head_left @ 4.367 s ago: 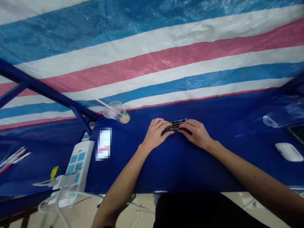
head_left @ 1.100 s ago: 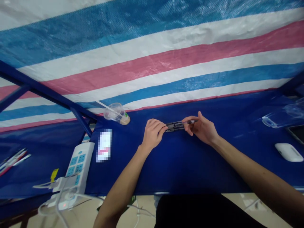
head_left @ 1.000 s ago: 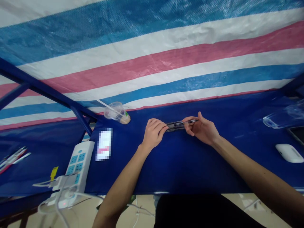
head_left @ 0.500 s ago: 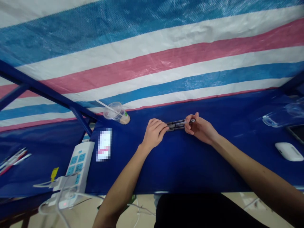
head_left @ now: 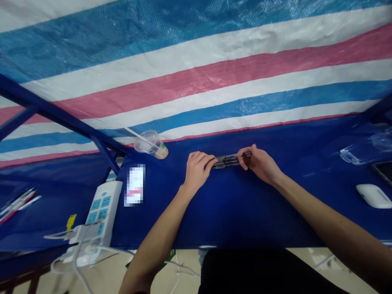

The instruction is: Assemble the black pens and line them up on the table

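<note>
Pens (head_left: pixel 18 206) with red and white barrels are laid at the far left on the blue table cover (head_left: pixel 245 212). A white power strip (head_left: pixel 102 216) with blue sockets is placed nearer, its cables trailing off the lower end. A pixelated card (head_left: pixel 134 185) lies just beside it, below a clear plastic cup (head_left: pixel 150 144) with a straw. One end of a bundle of dark pens (head_left: pixel 226 161) is gripped by the left hand (head_left: pixel 197 171), its fingers curled together. The other end is pinched by the right hand (head_left: pixel 259 163), thumb and fingers closed on it. The bundle is held between both hands, above the cover's middle. Further right, a clear plastic container (head_left: pixel 364 149), a white computer mouse (head_left: pixel 373 196) and a phone (head_left: pixel 382 171) are set.
</note>
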Demonstrator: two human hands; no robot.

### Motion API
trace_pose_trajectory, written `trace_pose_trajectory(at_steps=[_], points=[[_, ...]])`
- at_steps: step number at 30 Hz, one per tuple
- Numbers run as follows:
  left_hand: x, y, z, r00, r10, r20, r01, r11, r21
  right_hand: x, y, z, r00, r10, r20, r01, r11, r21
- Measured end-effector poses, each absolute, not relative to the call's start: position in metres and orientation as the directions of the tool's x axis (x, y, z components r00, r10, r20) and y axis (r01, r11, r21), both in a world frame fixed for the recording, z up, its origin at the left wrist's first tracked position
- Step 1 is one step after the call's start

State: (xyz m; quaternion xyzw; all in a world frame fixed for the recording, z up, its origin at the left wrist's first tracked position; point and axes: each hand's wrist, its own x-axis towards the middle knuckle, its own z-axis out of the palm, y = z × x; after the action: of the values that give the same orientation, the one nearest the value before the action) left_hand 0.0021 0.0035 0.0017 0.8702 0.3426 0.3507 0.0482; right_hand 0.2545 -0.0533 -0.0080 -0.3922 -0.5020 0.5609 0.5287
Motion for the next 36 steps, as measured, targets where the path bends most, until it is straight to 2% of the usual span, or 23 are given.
trace_pose_trajectory(at_steps=[2, 4, 7, 11, 16, 22, 29, 36], points=[[0.001, 0.005, 0.0, 0.497, 0.645, 0.58, 0.572, -0.746, 0.34, 0.254, -0.055, -0.009, -0.044, 0.984, 0.174, 0.038, 0.176, -0.984], [-0.001, 0.007, -0.002, 0.488, 0.649, 0.584, 0.563, -0.745, 0.358, 0.253, -0.056, -0.012, 0.034, 0.96, 0.278, 0.282, 0.257, -0.924], [-0.002, 0.009, -0.005, 0.468, 0.652, 0.596, 0.555, -0.742, 0.376, 0.253, -0.056, -0.016, 0.12, 0.911, 0.395, 0.477, 0.296, -0.827], [-0.002, 0.01, -0.009, 0.448, 0.667, 0.595, 0.554, -0.729, 0.401, 0.255, -0.052, -0.02, 0.184, 0.873, 0.452, 0.532, 0.298, -0.793], [-0.002, 0.011, -0.011, 0.405, 0.705, 0.582, 0.586, -0.689, 0.427, 0.256, -0.047, -0.024, 0.133, 0.87, 0.474, 0.537, 0.339, -0.772], [-0.002, 0.013, -0.007, 0.375, 0.739, 0.559, 0.621, -0.648, 0.441, 0.254, -0.044, -0.026, 0.269, 0.835, 0.48, 0.544, 0.279, -0.791], [-0.002, 0.018, -0.013, 0.39, 0.819, 0.42, 0.685, -0.563, 0.462, 0.26, -0.033, -0.032, 0.209, 0.835, 0.51, 0.71, 0.229, -0.666], [-0.002, 0.022, -0.016, 0.424, 0.837, 0.346, 0.71, -0.544, 0.448, 0.26, -0.024, -0.042, 0.14, 0.899, 0.415, 0.736, 0.187, -0.651]])
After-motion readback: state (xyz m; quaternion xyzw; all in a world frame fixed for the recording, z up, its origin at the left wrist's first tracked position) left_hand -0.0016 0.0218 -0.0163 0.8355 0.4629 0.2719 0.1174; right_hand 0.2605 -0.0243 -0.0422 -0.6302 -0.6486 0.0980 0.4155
